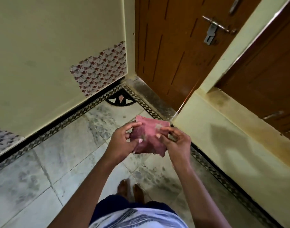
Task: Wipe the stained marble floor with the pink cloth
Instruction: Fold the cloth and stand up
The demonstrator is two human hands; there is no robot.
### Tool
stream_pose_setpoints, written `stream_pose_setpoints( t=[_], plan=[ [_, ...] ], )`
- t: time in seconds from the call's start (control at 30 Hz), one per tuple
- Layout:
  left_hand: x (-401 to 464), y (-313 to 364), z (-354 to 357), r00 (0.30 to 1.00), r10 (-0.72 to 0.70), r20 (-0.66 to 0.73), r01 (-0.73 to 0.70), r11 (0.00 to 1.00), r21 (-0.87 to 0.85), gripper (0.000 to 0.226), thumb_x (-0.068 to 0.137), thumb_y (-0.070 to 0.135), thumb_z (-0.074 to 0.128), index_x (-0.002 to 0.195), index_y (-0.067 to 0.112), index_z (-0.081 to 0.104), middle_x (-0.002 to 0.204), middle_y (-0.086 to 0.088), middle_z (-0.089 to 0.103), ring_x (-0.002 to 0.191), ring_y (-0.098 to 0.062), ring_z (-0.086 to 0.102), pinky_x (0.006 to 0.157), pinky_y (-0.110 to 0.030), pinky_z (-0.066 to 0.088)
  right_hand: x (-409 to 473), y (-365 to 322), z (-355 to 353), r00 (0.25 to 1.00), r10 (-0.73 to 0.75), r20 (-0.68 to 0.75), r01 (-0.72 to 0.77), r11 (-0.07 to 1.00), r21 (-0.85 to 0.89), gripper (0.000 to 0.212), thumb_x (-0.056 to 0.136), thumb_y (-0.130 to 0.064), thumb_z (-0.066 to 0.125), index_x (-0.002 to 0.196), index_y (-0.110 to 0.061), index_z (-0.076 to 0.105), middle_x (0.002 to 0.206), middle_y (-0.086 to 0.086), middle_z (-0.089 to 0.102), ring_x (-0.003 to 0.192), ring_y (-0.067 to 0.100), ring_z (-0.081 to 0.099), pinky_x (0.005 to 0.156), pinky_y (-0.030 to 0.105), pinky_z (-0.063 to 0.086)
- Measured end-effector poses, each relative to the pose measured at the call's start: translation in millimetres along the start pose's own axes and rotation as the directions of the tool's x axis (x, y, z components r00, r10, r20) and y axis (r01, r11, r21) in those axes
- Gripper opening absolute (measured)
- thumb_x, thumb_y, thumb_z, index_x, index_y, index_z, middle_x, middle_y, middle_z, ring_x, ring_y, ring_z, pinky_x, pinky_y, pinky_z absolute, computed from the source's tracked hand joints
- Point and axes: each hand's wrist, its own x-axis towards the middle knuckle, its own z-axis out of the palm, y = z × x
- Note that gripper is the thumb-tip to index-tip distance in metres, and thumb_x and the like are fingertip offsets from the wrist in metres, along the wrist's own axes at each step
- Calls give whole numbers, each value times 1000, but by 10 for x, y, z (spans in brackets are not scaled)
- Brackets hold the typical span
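Above the marble floor [62, 155], near its patterned corner inlay [120, 99], both hands pinch the pink cloth [149, 135]: left hand [122, 142] and right hand [175, 140] each grasping an edge. Better to fold the soiled patch inward, exposing a clean face, before crouching to wipe.

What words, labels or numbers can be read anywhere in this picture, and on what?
None: no readable text shows.
Pink cloth: stains only, no label.
Patterned wall patch: a red floral print, no letters.
Wooden door and its metal latch: no markings to read.
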Motion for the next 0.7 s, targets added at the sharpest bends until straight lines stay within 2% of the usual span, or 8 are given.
stream_pose_setpoints(
  t=[0.17, 0.2, 0.27, 0.37, 0.47, 0.53, 0.63, 0.7],
  plan=[
    [291, 243, 109, 985, 67, 161, -84, 992, 99, 64, 86, 1, 81, 137, 38, 69, 148, 11, 65, 123, -15, 72, 100, -43, 64, -14, -104, -147, 994, -48, -99, 51, 998, 28, 32, 84, -6, 87, 108, -26, 80, 112, -7, 80, 104, 9, 78, 73, 25, 67],
    [379, 299, 142, 978, 84, 193, -107, 988, 112, 64, 87, 1, 81, 139, 36, 68, 150, 10, 64, 125, -16, 71, 101, -43, 63, 22, -125, -185, 991, -59, -120, 61, 998, 14, 36, 83, -6, 88, 109, -29, 79, 112, -10, 80, 105, 8, 77, 76, 25, 67],
    [550, 405, 225, 964, 108, 242, -143, 981, 133, 65, 87, 1, 81, 141, 35, 67, 150, 9, 62, 127, -17, 70, 102, -43, 63, 131, -156, -273, 984, -75, -159, 74, 997, -16, 43, 82, 0, 88, 111, -32, 79, 112, -14, 79, 106, 11, 78, 83, 37, 68],
    [796, 596, 405, 931, 148, 333, -207, 967, 147, 67, 88, 0, 80, 144, 33, 65, 153, 11, 59, 129, -17, 68, 102, -38, 63, 316, -215, -445, 966, -74, -247, 76, 997, -2, 47, 81, 10, 85, 115, -22, 79, 119, -14, 77, 107, 20, 79, 81, 51, 69],
    [1096, 806, 698, 886, 206, 416, -320, 920, 226, 69, 88, -2, 79, 148, 28, 63, 150, 16, 56, 133, -8, 61, 104, -15, 55, 538, -257, -707, 936, -125, -330, 122, 992, -32, 46, 83, 10, 83, 119, -17, 78, 124, -6, 76, 112, 16, 76, 77, 49, 70],
    [1333, 946, 956, 853, 221, 473, -377, 887, 265, 71, 88, -3, 78, 151, 26, 60, 152, 12, 55, 136, -8, 58, 103, -9, 51, 735, -265, -925, 916, -146, -373, 137, 989, -51, 45, 84, 9, 82, 121, -17, 78, 125, -3, 76, 115, 10, 73, 78, 45, 70],
    [1754, 1087, 1464, 820, 221, 528, -430, 846, 314, 74, 88, -3, 77, 154, 23, 56, 160, 6, 51, 144, -12, 52, 116, -27, 51, 1099, -232, -1338, 897, -152, -416, 132, 988, -75, 48, 86, 6, 82, 127, -18, 76, 131, -3, 74, 107, -17, 66, 79, 29, 68],
    [2039, 1162, 1858, 804, 229, 549, -467, 814, 344, 75, 88, -3, 77, 156, 22, 54, 163, 7, 48, 148, -10, 47, 122, -26, 43, 1394, -178, -1655, 894, -143, -425, 122, 990, -77, 50, 87, 5, 82, 131, -18, 75, 136, -2, 71, 101, -24, 62, 76, 20, 65]
  ],
)
